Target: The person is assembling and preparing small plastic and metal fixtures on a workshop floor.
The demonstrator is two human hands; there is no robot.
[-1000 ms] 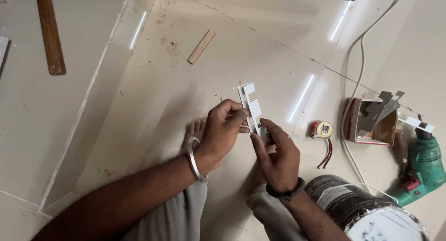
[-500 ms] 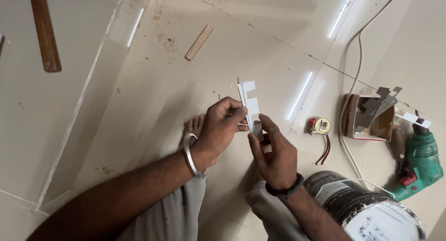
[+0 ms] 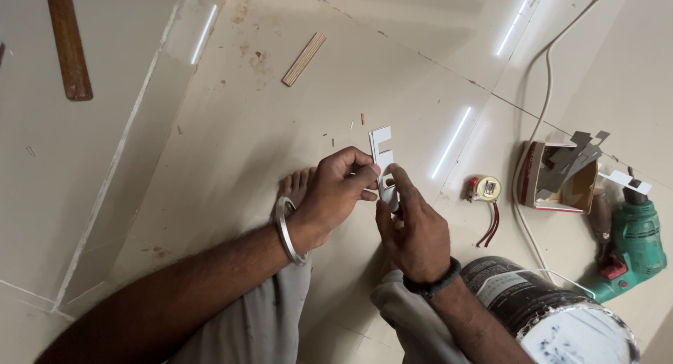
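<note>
We find both hands meeting over the tiled floor (image 3: 210, 153), closed on one small white notched strip (image 3: 381, 143). The left hand (image 3: 333, 196) pinches its middle between thumb and forefinger; the right hand (image 3: 413, 227) pinches the lower end just beneath, fingers narrow and wrapped round it. The strip's upper end stands clear above the fingertips, roughly upright.

Risks, in our judgement: the grip covers only the lower part of a thin piece, so a twist between the two pinches could bend or snap it at a notch. A slip would drop it onto the hard tile just above the bare foot (image 3: 294, 189) that lies behind the left wrist.

Condition of the piece: white, flat, narrow, with square cut-outs along one edge giving it a stepped outline. We cannot tell its material, nor what the fingers hide.

To the right of the right hand lie a small tape measure (image 3: 485, 189), a cardboard box (image 3: 554, 178) of grey offcuts, a white cable (image 3: 533, 125) and a green drill (image 3: 634, 241); a paint tin (image 3: 554, 315) sits beside that wrist.
</note>
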